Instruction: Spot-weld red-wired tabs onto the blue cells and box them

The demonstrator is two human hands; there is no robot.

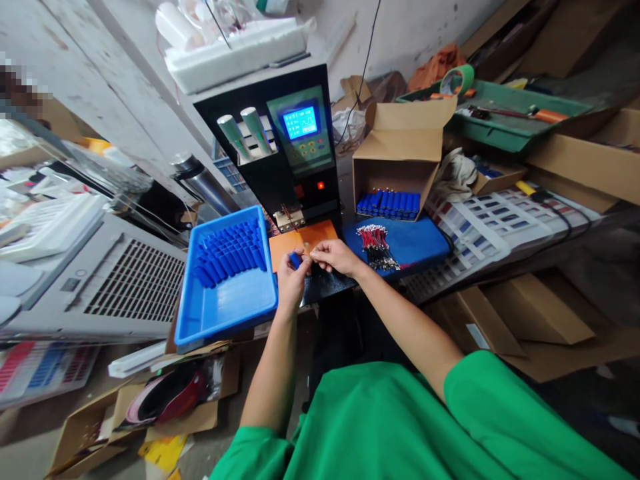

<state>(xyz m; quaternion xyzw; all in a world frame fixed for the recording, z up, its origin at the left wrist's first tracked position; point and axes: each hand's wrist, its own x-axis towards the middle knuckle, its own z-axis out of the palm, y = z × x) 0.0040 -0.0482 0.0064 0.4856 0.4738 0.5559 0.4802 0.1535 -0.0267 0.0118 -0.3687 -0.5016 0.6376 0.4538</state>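
Observation:
My left hand [291, 280] is closed around a blue cylindrical battery cell [296, 259], close to the front edge of the orange plate [324, 232]. Beside it, the fingers of my right hand [334, 256] are pinched together near the cell; whatever they hold is too small to make out. Just behind both hands stands a black spot welder [250, 179] with a lit blue screen [300, 123], its copper-coloured electrodes [295, 225] over the plate. To the left, a blue tray [235, 305] contains rows of blue cells [230, 250].
A cardboard box [395, 143] of blue cells [389, 203] stands at the right. In front of it, red and black wire leads [376, 245] lie on a blue surface [425, 241]. Farther right is a green tray [540, 100]; a grey vented unit [125, 273] stands left.

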